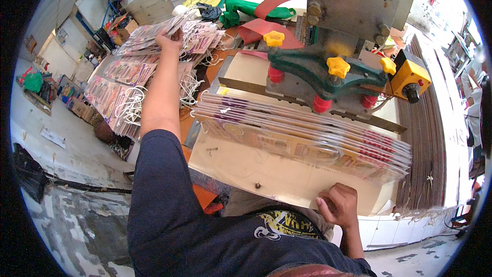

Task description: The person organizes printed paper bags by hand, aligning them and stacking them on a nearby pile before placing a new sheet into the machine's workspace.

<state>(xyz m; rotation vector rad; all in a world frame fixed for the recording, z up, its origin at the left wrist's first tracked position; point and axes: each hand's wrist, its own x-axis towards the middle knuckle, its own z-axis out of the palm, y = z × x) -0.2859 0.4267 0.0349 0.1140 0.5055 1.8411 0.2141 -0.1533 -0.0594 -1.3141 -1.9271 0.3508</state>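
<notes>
A fanned stack of flat printed bags [302, 136] is spread across the pale counter [266, 174] under the press [333, 66], its near right corner steadied by the right hand [339, 205]. The fingers there are curled against the counter's front edge, just below the stack; whether a bag is actually pinched cannot be told, since the fingertips are hidden.

The left hand [169, 40] is stretched well away to the far left, arm nearly straight, fingers closed on the edge of a bag pile [154, 36] with white cord handles [197, 84] trailing beside it.

Risks, as judged from this pose: with the body twisted and reaching, the fanned stack is held at one corner only, so it could be slid or skewed off the counter if the right hand is shifted. The loose cords could be snagged and neighbouring bags dragged along when the far pile is pulled. The right forearm is kept close to the press's clamp, where a careless move could be pinched.
</notes>
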